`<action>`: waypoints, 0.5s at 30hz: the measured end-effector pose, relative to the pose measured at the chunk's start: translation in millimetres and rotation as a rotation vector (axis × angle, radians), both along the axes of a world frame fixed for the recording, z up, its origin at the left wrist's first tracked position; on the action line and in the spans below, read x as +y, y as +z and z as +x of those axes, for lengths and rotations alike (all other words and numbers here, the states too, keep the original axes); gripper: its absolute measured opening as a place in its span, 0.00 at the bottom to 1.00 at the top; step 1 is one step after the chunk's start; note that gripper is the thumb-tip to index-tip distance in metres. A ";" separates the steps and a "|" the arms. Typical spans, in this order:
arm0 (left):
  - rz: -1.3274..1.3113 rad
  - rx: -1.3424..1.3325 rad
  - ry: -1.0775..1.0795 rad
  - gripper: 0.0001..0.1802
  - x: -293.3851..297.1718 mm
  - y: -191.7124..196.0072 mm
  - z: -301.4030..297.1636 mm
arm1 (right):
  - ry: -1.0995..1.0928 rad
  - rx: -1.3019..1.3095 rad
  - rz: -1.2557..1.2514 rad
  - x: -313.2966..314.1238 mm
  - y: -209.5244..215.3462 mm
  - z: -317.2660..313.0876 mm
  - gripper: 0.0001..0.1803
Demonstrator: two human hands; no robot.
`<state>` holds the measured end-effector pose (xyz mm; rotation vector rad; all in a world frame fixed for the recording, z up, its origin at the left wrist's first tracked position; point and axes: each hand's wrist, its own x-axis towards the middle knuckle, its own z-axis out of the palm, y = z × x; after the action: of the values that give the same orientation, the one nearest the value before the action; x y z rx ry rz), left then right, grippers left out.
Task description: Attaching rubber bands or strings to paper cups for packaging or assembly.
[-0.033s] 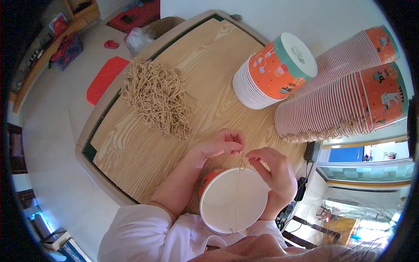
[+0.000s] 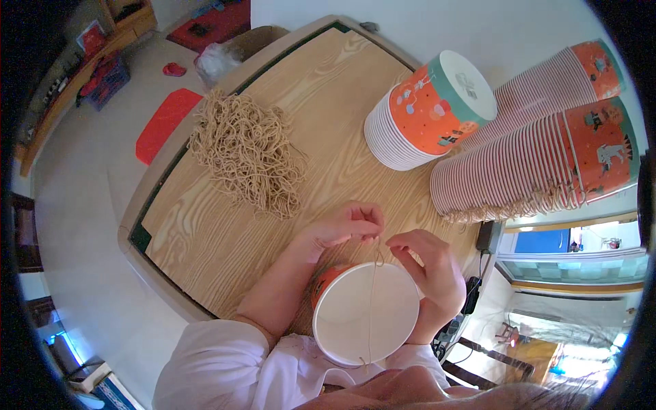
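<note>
at left, a tangled heap of tan string (image 2: 249, 154) lies on the wood-grain table (image 2: 328, 82). next, the left hand (image 2: 348, 224) has thumb and fingertips pinched on the upper end of a tan strand (image 2: 372, 307). the tub (image 2: 342, 318) sits close before the person, mouth facing them; the strand spans it rim to rim, a small loop at the far rim. the right hand (image 2: 430, 270) is just beside the left, apart from it; whether it grips the strand cannot be told. beyond stands 1 inverted tub stack (image 2: 424, 113); far right, 2 longer stacks (image 2: 533, 150).
</note>
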<state>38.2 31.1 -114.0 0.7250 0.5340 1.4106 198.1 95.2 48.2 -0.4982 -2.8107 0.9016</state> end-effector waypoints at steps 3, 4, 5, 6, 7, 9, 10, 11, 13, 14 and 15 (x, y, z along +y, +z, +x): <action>-0.001 -0.101 0.025 0.03 1.7 -5.1 1.2 | 0.046 -0.009 0.001 3.9 0.5 1.7 0.09; 0.013 -0.151 0.026 0.03 1.9 -6.3 0.8 | 0.051 0.003 0.000 3.5 0.4 1.5 0.10; 0.028 -0.200 0.028 0.03 1.9 -7.0 0.4 | 0.056 0.015 -0.001 2.8 0.5 1.3 0.10; 0.027 -0.200 0.027 0.03 1.8 -6.7 -0.1 | 0.055 0.015 -0.002 1.1 2.3 0.6 0.10; 0.007 -0.199 0.007 0.03 1.3 -6.1 -0.7 | 0.082 0.001 -0.011 -1.7 4.7 -0.5 0.11; -0.013 -0.198 -0.013 0.04 0.9 -4.4 -1.3 | 0.110 -0.012 -0.020 -5.7 5.1 -1.7 0.12; -0.027 -0.206 -0.023 0.03 0.8 -3.4 -1.3 | 0.156 -0.070 0.000 -7.3 4.1 -1.7 0.11; -0.041 -0.215 -0.033 0.03 0.6 -2.1 -1.5 | 0.202 -0.128 0.019 -8.4 2.9 -2.1 0.10; -0.026 -0.220 -0.056 0.03 -0.2 2.9 -1.5 | 0.217 -0.083 0.022 -7.8 -3.1 -4.0 0.10; -0.011 -0.226 -0.078 0.04 -0.6 6.3 -1.6 | 0.233 -0.038 0.024 -7.1 -4.8 -4.6 0.10; -0.009 -0.227 -0.077 0.04 -2.3 11.1 -2.9 | 0.233 -0.039 0.025 -6.7 -4.7 -5.2 0.10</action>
<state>35.3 28.8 -102.9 0.5633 0.3322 1.3958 192.9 88.5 43.5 -0.1880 -2.9558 0.9046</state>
